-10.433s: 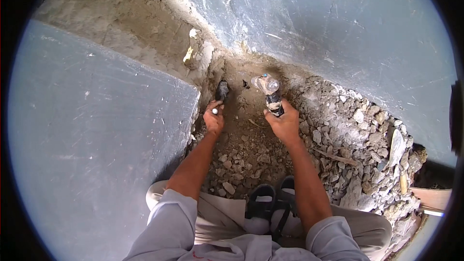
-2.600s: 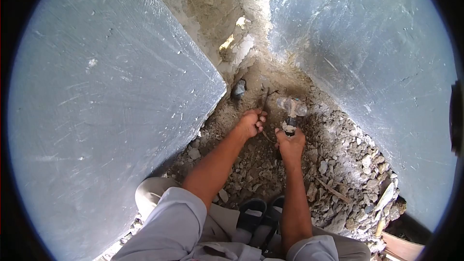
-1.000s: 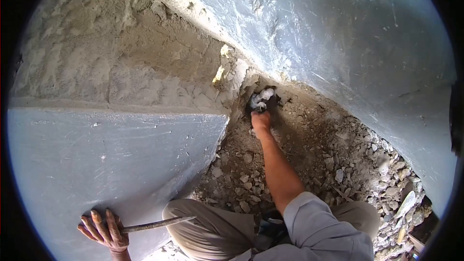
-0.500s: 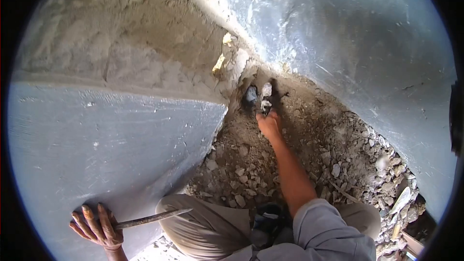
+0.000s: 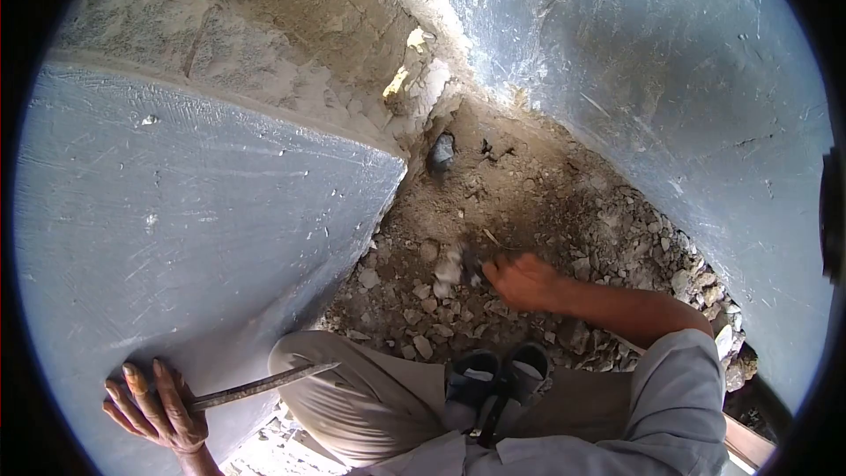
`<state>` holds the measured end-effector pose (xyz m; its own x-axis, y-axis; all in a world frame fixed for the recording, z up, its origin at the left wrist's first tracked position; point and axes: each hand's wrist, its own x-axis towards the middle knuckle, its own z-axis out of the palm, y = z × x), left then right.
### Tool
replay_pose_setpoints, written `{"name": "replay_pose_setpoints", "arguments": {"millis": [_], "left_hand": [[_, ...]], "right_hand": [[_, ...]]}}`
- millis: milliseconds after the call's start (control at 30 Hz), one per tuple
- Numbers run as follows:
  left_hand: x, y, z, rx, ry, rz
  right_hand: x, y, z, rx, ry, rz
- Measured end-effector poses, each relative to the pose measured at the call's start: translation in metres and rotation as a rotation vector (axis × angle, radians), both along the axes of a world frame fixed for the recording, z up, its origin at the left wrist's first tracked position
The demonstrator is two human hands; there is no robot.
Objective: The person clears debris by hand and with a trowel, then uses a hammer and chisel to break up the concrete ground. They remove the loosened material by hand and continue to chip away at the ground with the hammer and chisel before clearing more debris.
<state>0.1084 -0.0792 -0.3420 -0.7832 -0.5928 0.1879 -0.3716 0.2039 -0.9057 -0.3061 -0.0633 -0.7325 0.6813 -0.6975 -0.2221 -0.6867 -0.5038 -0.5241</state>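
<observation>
left hand (image 5: 159, 407) sits nearest in my feed, fingers spread against the blue-grey slab (image 5: 194, 176), thumb side pinning a pointed chisel (image 5: 264, 384), its tip over the trouser knee (image 5: 308, 354); with so slack a hold, i judge it could slide out. beyond the sandals (image 5: 473, 368), the right hand (image 5: 525, 282) is closed round a blurred hammer-like tool (image 5: 450, 270) over loose rubble (image 5: 423, 346); a hasty swing might flick chips footward. farther off, a grey lump (image 5: 443, 152) lies in a hollow.
</observation>
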Motion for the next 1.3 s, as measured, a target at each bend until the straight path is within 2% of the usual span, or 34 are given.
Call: {"name": "replay_pose_setpoints", "arguments": {"millis": [33, 67, 100, 167, 267, 367, 433, 567, 633, 700, 733, 767, 800, 867, 933, 1000, 1100, 1133, 1233, 1300], "left_hand": [[0.001, 0.000, -0.001, 0.002, 0.000, 0.000], [0.001, 0.000, -0.001, 0.003, -0.004, 0.001], [0.002, 0.000, 0.000, 0.003, -0.011, 0.002], [0.004, 0.002, 0.000, 0.001, -0.024, 0.023], [0.006, 0.004, 0.000, 0.001, -0.034, 0.042], [0.003, 0.003, 0.000, 0.018, -0.020, 0.030], [0.001, 0.003, 0.000, 0.029, -0.016, 0.033], [-0.019, -0.001, -0.014, 0.196, 0.019, 0.060], [-0.062, -0.001, -0.040, 0.588, 0.036, 0.184], [-0.101, 0.008, -0.086, 1.118, 0.528, 0.307], [-0.097, 0.011, -0.126, 1.338, 0.664, 0.251], [-0.113, 0.017, -0.160, 1.607, 0.786, 0.513], [-0.124, 0.015, -0.192, 1.603, 0.634, 0.452], [-0.183, 0.000, -0.202, 1.897, 0.969, 0.942], [-0.217, -0.010, -0.232, 1.971, 1.638, 1.461], [-0.222, -0.021, -0.297, 2.096, 2.092, 1.398], [-0.268, -0.043, -0.358, 1.699, 2.685, 1.493], [-0.279, -0.049, -0.375, 1.526, 2.919, 1.487], [-0.284, -0.063, -0.402, 1.601, 3.029, 1.600], [-0.276, -0.060, -0.411, 1.492, 3.271, 1.553]], "right_hand": [[-0.002, 0.017, -0.027, 0.053, -0.052, 0.010], [-0.001, 0.020, -0.030, 0.106, -0.107, 0.020], [0.000, 0.022, -0.033, 0.083, 0.007, 0.016], [0.006, 0.001, -0.004, 0.033, 0.231, 0.010], [0.008, -0.016, -0.011, -0.261, 0.159, -0.096], [-0.012, -0.033, 0.009, 0.328, 0.010, -0.260], [-0.020, -0.022, -0.015, 0.415, -0.148, -0.423], [-0.035, 0.000, -0.017, 0.500, -0.395, -0.745], [-0.050, 0.002, -0.011, 0.372, -0.392, -0.814], [-0.066, 0.003, 0.007, 0.326, -0.452, -0.885], [-0.070, 0.007, 0.016, 0.231, -0.477, -0.912], [-0.075, 0.009, 0.029, 0.194, -0.534, -0.928], [-0.081, 0.012, 0.043, 0.156, -0.592, -0.944], [-0.089, 0.018, 0.061, 0.006, -0.646, -0.996], [-0.099, 0.017, 0.072, -0.073, -0.543, -1.052], [-0.106, 0.012, 0.080, -0.060, -0.423, -1.120], [-0.096, 0.012, 0.079, 0.001, -0.474, -1.218], [-0.088, 0.011, 0.077, 0.014, -0.574, -1.261], [-0.060, 0.002, 0.083, -0.043, -0.832, -1.301], [-0.034, 0.000, 0.100, 0.040, -0.957, -1.402]]}}
